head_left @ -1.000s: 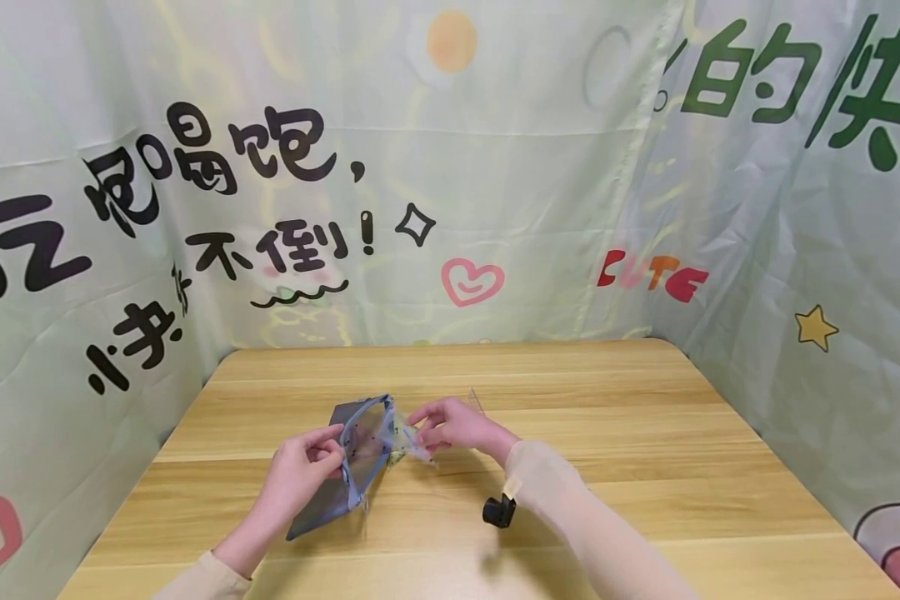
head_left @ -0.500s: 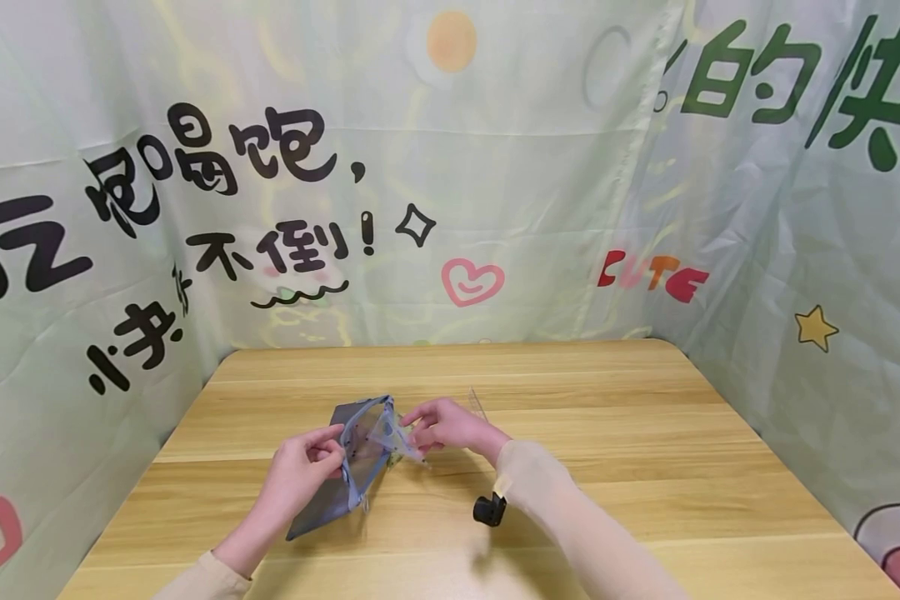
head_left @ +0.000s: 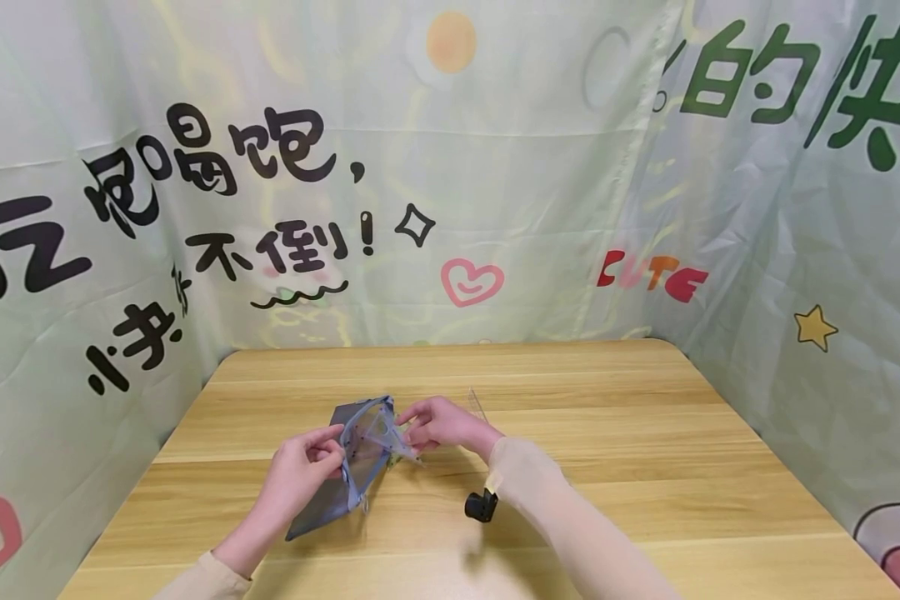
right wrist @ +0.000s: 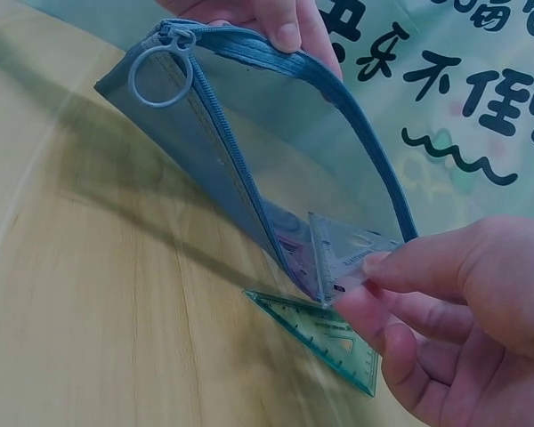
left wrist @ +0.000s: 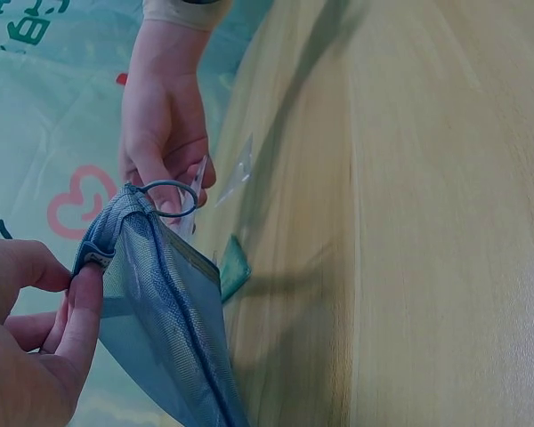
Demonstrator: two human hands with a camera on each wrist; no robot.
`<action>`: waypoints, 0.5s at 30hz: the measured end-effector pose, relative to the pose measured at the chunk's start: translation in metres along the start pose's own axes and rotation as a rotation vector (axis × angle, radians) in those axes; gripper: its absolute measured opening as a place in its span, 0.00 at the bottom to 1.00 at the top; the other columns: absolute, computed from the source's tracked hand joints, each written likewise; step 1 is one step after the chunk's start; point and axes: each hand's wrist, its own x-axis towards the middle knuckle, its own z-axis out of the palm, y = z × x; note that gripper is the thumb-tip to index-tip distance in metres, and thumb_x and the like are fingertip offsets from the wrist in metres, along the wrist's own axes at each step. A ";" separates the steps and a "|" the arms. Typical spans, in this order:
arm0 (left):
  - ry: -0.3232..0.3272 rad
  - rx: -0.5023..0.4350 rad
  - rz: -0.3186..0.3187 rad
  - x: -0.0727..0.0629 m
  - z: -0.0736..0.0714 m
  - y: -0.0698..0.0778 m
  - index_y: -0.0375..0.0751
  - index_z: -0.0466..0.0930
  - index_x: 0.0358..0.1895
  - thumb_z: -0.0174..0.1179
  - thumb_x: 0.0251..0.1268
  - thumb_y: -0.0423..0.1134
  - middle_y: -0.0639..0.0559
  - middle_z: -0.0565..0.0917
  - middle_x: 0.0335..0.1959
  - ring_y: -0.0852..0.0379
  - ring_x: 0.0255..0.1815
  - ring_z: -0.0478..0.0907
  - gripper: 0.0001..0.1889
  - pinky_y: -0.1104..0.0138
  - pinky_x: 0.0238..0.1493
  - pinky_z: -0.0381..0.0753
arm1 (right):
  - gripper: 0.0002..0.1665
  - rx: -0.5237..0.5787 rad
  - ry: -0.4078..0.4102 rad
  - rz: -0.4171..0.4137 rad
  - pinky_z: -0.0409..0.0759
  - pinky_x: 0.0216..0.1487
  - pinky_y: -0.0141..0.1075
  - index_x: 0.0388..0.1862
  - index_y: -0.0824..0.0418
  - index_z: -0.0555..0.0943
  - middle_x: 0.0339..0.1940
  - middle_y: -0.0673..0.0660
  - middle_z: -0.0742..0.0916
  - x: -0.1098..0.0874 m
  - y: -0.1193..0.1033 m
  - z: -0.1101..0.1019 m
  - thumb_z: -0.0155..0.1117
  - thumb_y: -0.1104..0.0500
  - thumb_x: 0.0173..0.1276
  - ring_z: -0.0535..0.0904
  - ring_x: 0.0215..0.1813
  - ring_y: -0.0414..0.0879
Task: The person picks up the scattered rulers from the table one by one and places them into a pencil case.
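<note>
My right grip (right wrist: 454,311) pinches a clear set square (right wrist: 345,256), tilted and printed, at the mouth of an open blue zip pouch (right wrist: 191,147); my left grip (head_left: 303,468) pinches its rim. I see a purplish piece (right wrist: 294,253) inside, 1 green set square (right wrist: 307,329) just beside on the tabletop (head_left: 607,400), 1 clear plastic piece (head_left: 477,403) beyond my right wrist.

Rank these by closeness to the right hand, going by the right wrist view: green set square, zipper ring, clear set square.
1. Clear set square: pinched in the right hand.
2. Green set square: just below the clear one.
3. Zipper ring: farthest, upper left, on the blue pouch.
</note>
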 end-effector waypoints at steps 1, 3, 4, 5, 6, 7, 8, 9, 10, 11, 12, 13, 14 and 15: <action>0.000 0.000 -0.001 0.000 0.000 0.000 0.26 0.78 0.59 0.57 0.58 0.24 0.46 0.84 0.31 0.66 0.27 0.80 0.23 0.75 0.31 0.86 | 0.22 0.007 0.002 0.000 0.80 0.31 0.34 0.59 0.69 0.77 0.37 0.64 0.90 0.001 0.000 0.000 0.63 0.66 0.67 0.80 0.26 0.42; -0.002 0.002 -0.001 0.000 0.000 0.001 0.26 0.77 0.59 0.58 0.58 0.24 0.45 0.84 0.31 0.66 0.27 0.80 0.23 0.75 0.31 0.86 | 0.22 0.020 0.004 0.002 0.77 0.29 0.33 0.59 0.69 0.77 0.36 0.64 0.90 0.002 -0.001 0.001 0.62 0.67 0.66 0.78 0.26 0.44; -0.003 0.002 -0.002 0.000 0.000 0.001 0.26 0.77 0.59 0.58 0.58 0.24 0.45 0.84 0.31 0.66 0.27 0.80 0.23 0.75 0.31 0.86 | 0.22 0.025 0.005 0.003 0.77 0.29 0.32 0.59 0.69 0.77 0.36 0.64 0.90 0.003 -0.001 0.002 0.63 0.67 0.66 0.78 0.25 0.44; -0.003 0.001 -0.002 -0.001 0.000 0.001 0.26 0.77 0.59 0.58 0.58 0.24 0.45 0.84 0.31 0.66 0.27 0.80 0.23 0.75 0.31 0.86 | 0.22 0.024 0.007 0.006 0.77 0.29 0.32 0.59 0.69 0.77 0.35 0.64 0.89 0.003 -0.002 0.002 0.63 0.67 0.66 0.78 0.25 0.44; -0.004 0.001 -0.003 -0.001 0.000 0.001 0.26 0.77 0.59 0.58 0.58 0.24 0.45 0.84 0.31 0.66 0.27 0.80 0.23 0.75 0.31 0.86 | 0.22 0.024 0.009 0.008 0.77 0.29 0.32 0.59 0.69 0.77 0.35 0.64 0.89 0.004 -0.002 0.003 0.63 0.67 0.66 0.78 0.25 0.44; -0.004 0.000 -0.005 -0.001 0.000 0.001 0.26 0.77 0.59 0.58 0.58 0.24 0.45 0.84 0.31 0.66 0.27 0.80 0.23 0.74 0.31 0.86 | 0.22 0.023 0.011 0.010 0.77 0.29 0.32 0.59 0.69 0.78 0.35 0.63 0.90 0.004 -0.002 0.004 0.63 0.67 0.66 0.78 0.25 0.43; -0.005 0.001 -0.005 -0.001 0.000 0.001 0.26 0.77 0.59 0.58 0.58 0.24 0.45 0.84 0.31 0.66 0.27 0.80 0.23 0.74 0.31 0.86 | 0.22 0.021 0.012 0.014 0.77 0.29 0.31 0.59 0.68 0.78 0.35 0.63 0.90 0.005 -0.002 0.005 0.63 0.67 0.66 0.79 0.25 0.43; -0.005 -0.001 -0.007 -0.001 0.000 0.001 0.26 0.77 0.59 0.58 0.58 0.24 0.45 0.84 0.32 0.66 0.27 0.80 0.23 0.74 0.31 0.86 | 0.22 0.019 0.013 0.018 0.78 0.29 0.31 0.59 0.68 0.78 0.35 0.62 0.90 0.006 -0.002 0.005 0.63 0.67 0.65 0.79 0.25 0.43; -0.005 -0.003 -0.008 -0.001 0.000 0.001 0.26 0.77 0.59 0.58 0.58 0.24 0.45 0.84 0.32 0.66 0.27 0.80 0.23 0.74 0.31 0.86 | 0.22 0.019 0.014 0.020 0.78 0.29 0.31 0.59 0.68 0.78 0.35 0.62 0.90 0.007 -0.002 0.006 0.63 0.68 0.65 0.80 0.25 0.42; -0.005 -0.004 -0.008 -0.001 0.000 0.001 0.26 0.77 0.59 0.58 0.58 0.24 0.45 0.84 0.32 0.66 0.27 0.80 0.23 0.74 0.31 0.86 | 0.22 0.020 0.014 0.022 0.78 0.29 0.31 0.60 0.68 0.78 0.35 0.62 0.90 0.008 -0.002 0.007 0.63 0.68 0.66 0.79 0.25 0.42; -0.006 -0.004 -0.009 -0.001 0.000 0.001 0.26 0.77 0.60 0.58 0.58 0.24 0.45 0.84 0.32 0.66 0.27 0.80 0.23 0.74 0.32 0.86 | 0.22 0.020 0.015 0.024 0.78 0.29 0.31 0.60 0.68 0.78 0.34 0.62 0.90 0.010 -0.002 0.008 0.63 0.68 0.66 0.80 0.25 0.42; -0.005 -0.005 -0.009 -0.001 0.000 0.001 0.26 0.77 0.60 0.58 0.58 0.24 0.45 0.84 0.32 0.66 0.27 0.80 0.23 0.74 0.32 0.86 | 0.22 0.022 0.017 0.026 0.78 0.29 0.30 0.60 0.67 0.78 0.34 0.61 0.90 0.011 -0.002 0.009 0.63 0.67 0.66 0.80 0.25 0.41; -0.005 -0.006 -0.008 -0.001 0.000 0.001 0.26 0.77 0.60 0.58 0.58 0.24 0.45 0.84 0.32 0.66 0.27 0.80 0.23 0.74 0.32 0.86 | 0.22 0.021 0.019 0.027 0.79 0.29 0.30 0.60 0.67 0.78 0.34 0.62 0.90 0.012 -0.003 0.009 0.63 0.67 0.66 0.80 0.25 0.41; -0.005 -0.008 -0.007 -0.001 0.000 0.001 0.26 0.77 0.60 0.58 0.58 0.24 0.45 0.84 0.32 0.65 0.27 0.81 0.23 0.74 0.32 0.86 | 0.22 0.021 0.022 0.028 0.79 0.29 0.30 0.59 0.67 0.78 0.34 0.62 0.90 0.013 -0.003 0.010 0.63 0.67 0.66 0.81 0.25 0.41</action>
